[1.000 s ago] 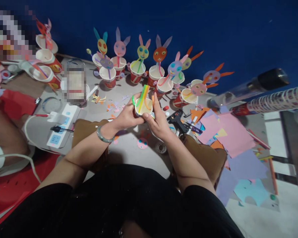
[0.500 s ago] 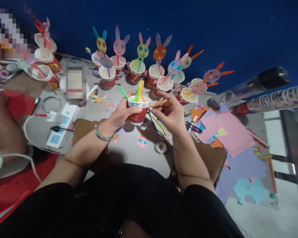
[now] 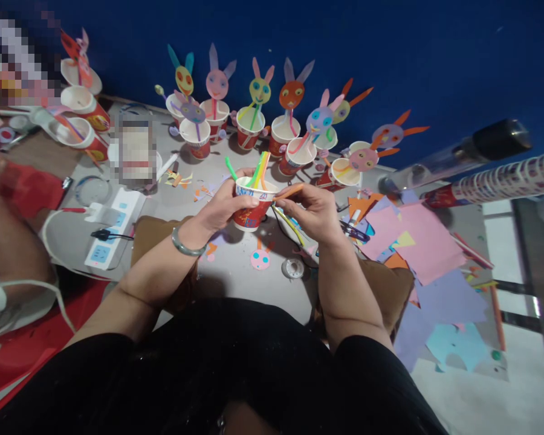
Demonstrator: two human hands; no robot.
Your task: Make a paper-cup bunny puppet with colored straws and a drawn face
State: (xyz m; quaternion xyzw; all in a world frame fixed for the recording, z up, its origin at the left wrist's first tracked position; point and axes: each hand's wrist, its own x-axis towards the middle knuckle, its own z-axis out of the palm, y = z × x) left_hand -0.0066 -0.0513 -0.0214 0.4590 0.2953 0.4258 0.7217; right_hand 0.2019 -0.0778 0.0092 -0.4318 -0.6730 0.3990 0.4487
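My left hand (image 3: pixel 224 202) is wrapped round a red paper cup (image 3: pixel 246 219) with a white rim, holding it upright above the table. Green, yellow and orange straws (image 3: pixel 262 170) stand up out of the cup, and a green straw end (image 3: pixel 229 164) sticks out at its left. At the cup's right side, my right hand (image 3: pixel 315 211) pinches an orange straw (image 3: pixel 290 193) whose near end meets the cup wall; whether it passes through cannot be seen. Below on the table lies a pink paper rabbit face (image 3: pixel 260 259) with blue eyes, beside a roll of tape (image 3: pixel 292 268).
Several paper cups with rabbit heads (image 3: pixel 291 95) line the back by the blue wall. Coloured paper sheets (image 3: pixel 430 241) and a long stack of cups (image 3: pixel 503 181) are at the right. A power strip (image 3: pixel 115 232) and another person's arm (image 3: pixel 13 235) are at the left.
The cup has dipped slightly and its upright straws lean more to the right. My right fingers have closed in nearer the cup along the orange straw.
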